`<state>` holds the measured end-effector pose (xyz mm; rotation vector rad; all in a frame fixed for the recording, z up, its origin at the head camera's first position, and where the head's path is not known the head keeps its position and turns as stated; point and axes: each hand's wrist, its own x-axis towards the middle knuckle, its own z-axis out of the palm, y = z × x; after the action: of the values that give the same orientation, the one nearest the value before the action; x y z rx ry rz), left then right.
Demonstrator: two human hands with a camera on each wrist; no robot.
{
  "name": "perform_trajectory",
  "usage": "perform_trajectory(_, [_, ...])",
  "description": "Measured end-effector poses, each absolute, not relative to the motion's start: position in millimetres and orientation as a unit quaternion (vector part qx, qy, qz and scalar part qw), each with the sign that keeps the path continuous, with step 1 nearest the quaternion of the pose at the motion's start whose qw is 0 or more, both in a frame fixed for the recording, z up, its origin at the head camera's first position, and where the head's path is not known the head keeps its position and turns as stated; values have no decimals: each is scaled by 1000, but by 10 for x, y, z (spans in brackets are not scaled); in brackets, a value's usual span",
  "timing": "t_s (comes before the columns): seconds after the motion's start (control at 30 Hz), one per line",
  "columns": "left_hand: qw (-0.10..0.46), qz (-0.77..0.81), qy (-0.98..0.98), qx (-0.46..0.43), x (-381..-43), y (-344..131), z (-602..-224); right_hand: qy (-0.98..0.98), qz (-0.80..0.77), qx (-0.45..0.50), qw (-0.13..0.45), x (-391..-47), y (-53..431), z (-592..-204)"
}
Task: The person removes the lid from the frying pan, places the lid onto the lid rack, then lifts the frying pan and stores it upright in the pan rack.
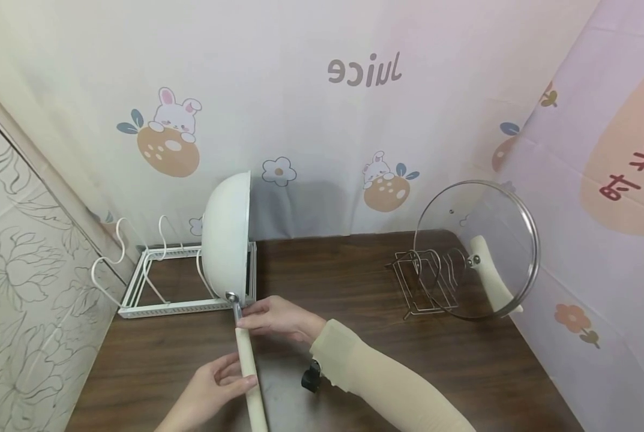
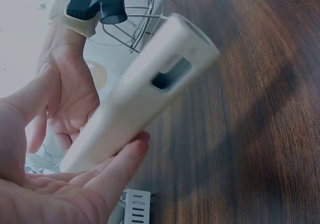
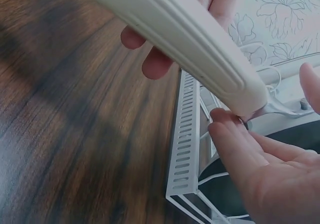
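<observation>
A white wok [image 1: 224, 240] stands on its side in a white metal rack [image 1: 162, 309]; its dark inside shows in the right wrist view. The long cream handle [image 1: 248, 360] points toward me, its hollow end [image 2: 182, 59] visible in the left wrist view. My left hand [image 1: 208, 384] is around the handle's middle, thumb lying across it and fingers loosely extended on the far side. Close to the metal neck [image 1: 237, 312], my right hand [image 1: 281, 318] has straight fingers [image 3: 232, 134] touching the handle's underside, with the thumb standing apart in the right wrist view.
A glass lid [image 1: 446, 222] with a cream handle [image 1: 491, 273] stands in a small wire rack [image 1: 413, 303] at the right. White wire dividers [image 1: 122, 240] rise from the left rack. Patterned curtains enclose the brown wooden table [image 1: 327, 270]. A black device [image 1: 311, 376] hangs at my right wrist.
</observation>
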<state>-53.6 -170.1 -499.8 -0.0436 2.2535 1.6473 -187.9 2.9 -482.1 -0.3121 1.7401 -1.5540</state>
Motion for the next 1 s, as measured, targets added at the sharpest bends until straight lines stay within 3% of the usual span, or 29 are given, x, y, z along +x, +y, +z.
perform_trajectory(0.47, [153, 592, 791, -31, -569, -1767, -4916, 729, -562, -124, 371, -1977, 248, -4809])
perform_trajectory(1.0, [61, 486, 871, -28, -829, -2038, -4693, 721, -588, -114, 349, -2136, 847, -4703])
